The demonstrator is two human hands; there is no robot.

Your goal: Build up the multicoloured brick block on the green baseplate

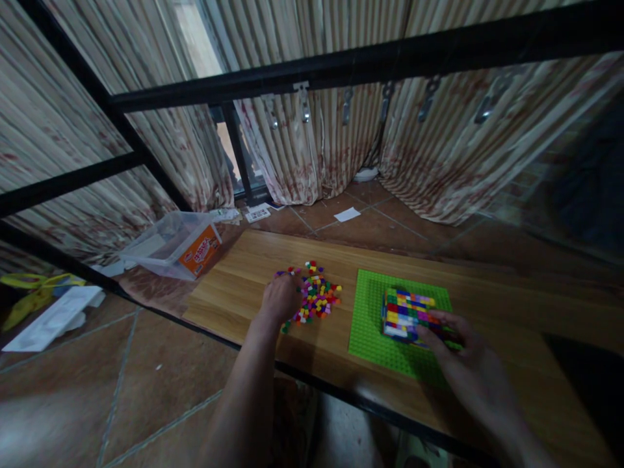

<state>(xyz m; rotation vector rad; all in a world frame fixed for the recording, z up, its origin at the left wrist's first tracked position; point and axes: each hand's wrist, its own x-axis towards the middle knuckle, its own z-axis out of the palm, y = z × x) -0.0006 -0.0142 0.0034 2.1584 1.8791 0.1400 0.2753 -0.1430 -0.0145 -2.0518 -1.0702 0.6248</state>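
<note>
My left hand [281,298] is at the left side of a loose pile of small coloured toy bricks [319,298]. Its fingers curl down among the bricks, and anything between the fingertips is hidden. On the right, a green baseplate [363,325] lies on the wooden tabletop. A block built of many-coloured bricks [404,312] rises from the plate. My right hand [461,344] closes round the right end of this block, thumb on the near side and fingers on the far side.
The wooden table [234,273] has a dark front edge. Beyond its left end stands a clear plastic box [170,244] with an orange label. A black metal rail [312,75] with hanging clips crosses above. Papers [347,214] lie on the tiled floor; a dark object [585,383] sits at right.
</note>
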